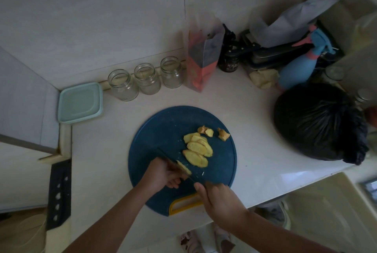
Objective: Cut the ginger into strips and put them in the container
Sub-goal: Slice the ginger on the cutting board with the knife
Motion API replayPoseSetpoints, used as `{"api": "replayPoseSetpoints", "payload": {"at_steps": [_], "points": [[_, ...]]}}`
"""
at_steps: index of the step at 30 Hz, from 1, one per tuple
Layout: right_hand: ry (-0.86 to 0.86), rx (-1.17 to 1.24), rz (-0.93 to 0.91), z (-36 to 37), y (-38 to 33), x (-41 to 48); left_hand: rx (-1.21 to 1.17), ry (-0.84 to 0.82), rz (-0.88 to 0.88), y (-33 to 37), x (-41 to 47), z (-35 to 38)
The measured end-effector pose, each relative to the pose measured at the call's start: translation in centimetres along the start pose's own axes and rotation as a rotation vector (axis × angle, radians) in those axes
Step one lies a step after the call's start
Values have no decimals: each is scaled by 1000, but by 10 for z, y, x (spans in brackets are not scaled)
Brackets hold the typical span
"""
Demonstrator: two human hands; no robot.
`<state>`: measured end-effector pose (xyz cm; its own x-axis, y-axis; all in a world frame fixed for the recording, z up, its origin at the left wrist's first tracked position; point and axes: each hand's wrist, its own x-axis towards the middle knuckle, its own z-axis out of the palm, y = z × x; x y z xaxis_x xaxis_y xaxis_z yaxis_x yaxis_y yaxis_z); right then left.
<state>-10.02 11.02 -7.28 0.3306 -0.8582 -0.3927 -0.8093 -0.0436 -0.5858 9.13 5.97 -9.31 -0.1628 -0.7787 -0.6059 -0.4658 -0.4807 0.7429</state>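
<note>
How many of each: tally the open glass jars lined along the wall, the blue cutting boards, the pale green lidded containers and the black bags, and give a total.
Open glass jars: 3
Blue cutting board: 1
Pale green lidded container: 1
Black bag: 1
Total: 6

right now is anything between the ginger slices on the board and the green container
Nothing stands on the counter between the ginger slices and the green container at the left. Its lid looks shut, though, so that would block them.
</note>
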Motion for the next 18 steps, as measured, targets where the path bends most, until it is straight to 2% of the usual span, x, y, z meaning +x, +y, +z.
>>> {"api": "replayPoseSetpoints", "payload": {"at_steps": [10, 18], "points": [[-34, -162, -11, 5, -2, 3, -55, 6, -34, -7, 3, -1], [-99, -81, 39, 1, -7, 10, -40, -13, -7, -3, 1, -2]]}}
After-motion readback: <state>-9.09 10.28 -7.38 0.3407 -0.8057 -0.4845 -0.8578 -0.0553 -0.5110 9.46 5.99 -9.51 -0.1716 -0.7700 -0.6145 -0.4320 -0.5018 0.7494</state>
